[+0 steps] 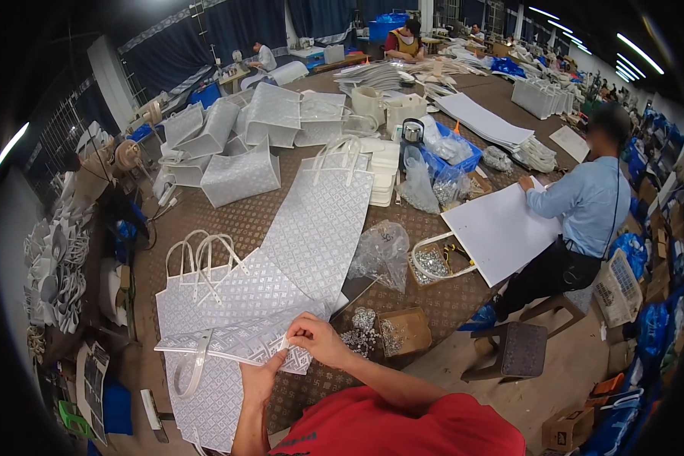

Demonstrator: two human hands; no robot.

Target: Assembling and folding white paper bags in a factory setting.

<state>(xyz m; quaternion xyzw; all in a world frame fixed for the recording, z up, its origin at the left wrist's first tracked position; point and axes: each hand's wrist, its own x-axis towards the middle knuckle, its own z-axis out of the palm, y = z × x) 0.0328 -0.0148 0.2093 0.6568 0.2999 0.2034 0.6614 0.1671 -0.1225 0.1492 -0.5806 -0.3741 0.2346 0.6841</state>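
Both hands pinch one patterned bag panel [235, 338] — right hand [315, 334] at three o'clock; left hand [257, 380] below; panel's long axis runs nine-to-three.

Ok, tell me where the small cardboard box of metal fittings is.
In the head view, the small cardboard box sits on the table just right of the right hand, beside a loose pile of metal fittings.

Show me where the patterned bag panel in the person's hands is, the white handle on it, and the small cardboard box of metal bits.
Patterned bag panel [235, 340], head view, on its middle.
White handle [194, 365], head view, on its strap.
Cardboard box [412, 328], head view, on its side wall.
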